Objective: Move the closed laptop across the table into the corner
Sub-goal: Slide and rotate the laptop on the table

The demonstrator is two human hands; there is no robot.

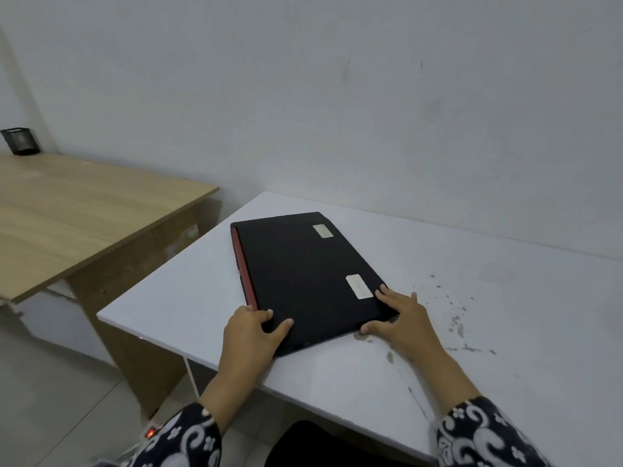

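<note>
A closed black laptop (303, 274) with a red hinge strip and two pale stickers lies flat on the white table (472, 298), near the table's far left corner by the wall. My left hand (251, 335) grips the laptop's near left corner, fingers on the lid. My right hand (399, 318) holds the near right corner, fingers spread along its edge.
A wooden desk (84, 214) stands to the left, across a gap, with a black mesh pen holder (20, 140) at its back. The white wall runs behind both tables. Dark scuff marks (455, 321) spot the white table to the right of my hand. A power strip with a red light (150, 433) lies on the floor.
</note>
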